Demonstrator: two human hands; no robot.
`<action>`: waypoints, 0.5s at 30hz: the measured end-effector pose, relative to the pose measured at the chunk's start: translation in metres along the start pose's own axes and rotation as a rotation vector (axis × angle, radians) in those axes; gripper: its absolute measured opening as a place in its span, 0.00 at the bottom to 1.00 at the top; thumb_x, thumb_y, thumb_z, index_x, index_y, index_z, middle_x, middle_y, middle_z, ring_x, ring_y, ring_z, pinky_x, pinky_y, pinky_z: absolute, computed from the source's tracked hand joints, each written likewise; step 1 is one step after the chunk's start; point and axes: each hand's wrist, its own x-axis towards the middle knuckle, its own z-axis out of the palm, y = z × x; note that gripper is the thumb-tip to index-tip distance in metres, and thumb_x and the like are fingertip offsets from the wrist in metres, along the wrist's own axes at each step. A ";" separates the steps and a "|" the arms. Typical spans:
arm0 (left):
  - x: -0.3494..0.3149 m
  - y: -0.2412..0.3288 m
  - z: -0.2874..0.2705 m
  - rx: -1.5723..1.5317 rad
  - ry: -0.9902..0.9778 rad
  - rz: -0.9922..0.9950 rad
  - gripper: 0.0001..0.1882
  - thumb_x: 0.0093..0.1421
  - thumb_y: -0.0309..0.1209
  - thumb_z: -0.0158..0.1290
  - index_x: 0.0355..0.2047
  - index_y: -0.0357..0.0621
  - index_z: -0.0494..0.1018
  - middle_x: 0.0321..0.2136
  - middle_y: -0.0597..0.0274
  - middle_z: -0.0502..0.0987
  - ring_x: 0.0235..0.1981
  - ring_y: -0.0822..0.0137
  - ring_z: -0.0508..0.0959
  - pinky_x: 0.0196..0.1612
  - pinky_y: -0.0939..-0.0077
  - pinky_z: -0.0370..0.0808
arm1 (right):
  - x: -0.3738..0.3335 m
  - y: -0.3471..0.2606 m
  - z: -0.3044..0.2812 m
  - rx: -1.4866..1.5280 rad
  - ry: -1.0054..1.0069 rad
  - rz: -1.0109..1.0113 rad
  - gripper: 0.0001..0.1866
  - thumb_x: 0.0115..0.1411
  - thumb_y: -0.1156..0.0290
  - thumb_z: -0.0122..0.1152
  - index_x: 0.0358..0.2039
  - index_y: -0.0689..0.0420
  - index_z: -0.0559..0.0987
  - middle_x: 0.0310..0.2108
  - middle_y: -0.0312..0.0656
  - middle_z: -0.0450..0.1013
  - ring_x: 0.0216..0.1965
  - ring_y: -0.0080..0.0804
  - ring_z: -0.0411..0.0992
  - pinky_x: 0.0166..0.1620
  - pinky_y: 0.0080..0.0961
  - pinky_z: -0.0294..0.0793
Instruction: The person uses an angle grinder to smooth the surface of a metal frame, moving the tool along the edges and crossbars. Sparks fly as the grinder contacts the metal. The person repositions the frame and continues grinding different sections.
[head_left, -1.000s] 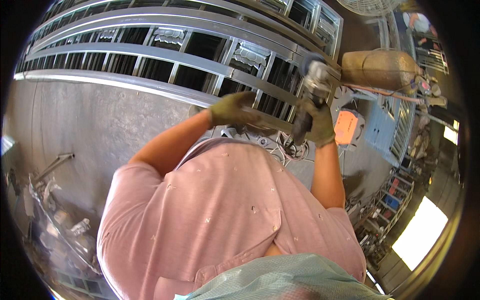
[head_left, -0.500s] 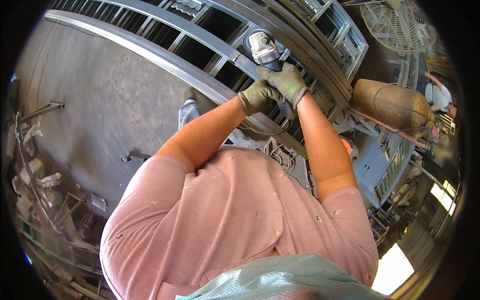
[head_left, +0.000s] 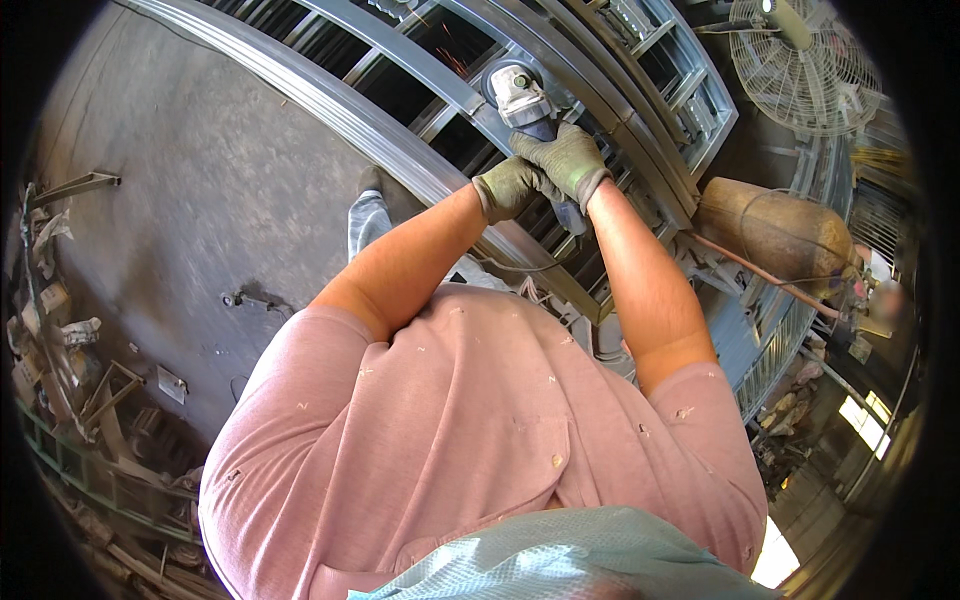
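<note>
Upper centre: olive-gloved left hand (head_left: 508, 188), olive-gloved right hand (head_left: 568, 160), grip clamped round white-headed angle grinder (head_left: 524, 98); snagging silvery steel frame (head_left: 425, 65) could cause kickback.

Premises: metal-fabrication workshop. Basis of finding: welded-type metal frames (head_left: 468, 92), with long rails and cross-bars, are stacked across the far side. An angle grinder (head_left: 522, 97) is in use at the frames, and orange sparks (head_left: 452, 60) show beyond its disc. A rust-brown gas cylinder (head_left: 775, 228) and a wire-caged industrial fan (head_left: 793, 28) stand at far right. The floor (head_left: 215, 160) is bare, grey and stained; mixed scrap (head_left: 75, 332) is heaped along the left.
</note>
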 end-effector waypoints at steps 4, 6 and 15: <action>-0.001 0.004 0.005 -0.056 0.007 0.032 0.10 0.59 0.19 0.69 0.41 0.40 0.89 0.50 0.61 0.87 0.55 0.64 0.81 0.63 0.64 0.77 | 0.002 0.001 0.002 -0.032 0.020 -0.044 0.40 0.51 0.36 0.79 0.47 0.64 0.88 0.43 0.60 0.86 0.46 0.52 0.87 0.52 0.42 0.84; -0.001 0.004 0.006 -0.083 0.023 0.000 0.11 0.58 0.19 0.69 0.42 0.40 0.89 0.50 0.61 0.87 0.55 0.64 0.81 0.63 0.64 0.77 | 0.002 0.002 0.002 -0.051 0.037 -0.079 0.39 0.52 0.37 0.79 0.46 0.63 0.88 0.42 0.60 0.86 0.46 0.52 0.87 0.51 0.41 0.84; 0.007 -0.010 -0.003 -0.085 0.065 -0.005 0.18 0.54 0.17 0.72 0.47 0.40 0.86 0.50 0.62 0.86 0.55 0.65 0.80 0.62 0.65 0.78 | -0.005 -0.007 -0.007 -0.020 -0.010 -0.082 0.32 0.54 0.40 0.78 0.43 0.59 0.90 0.38 0.56 0.87 0.42 0.48 0.88 0.49 0.41 0.85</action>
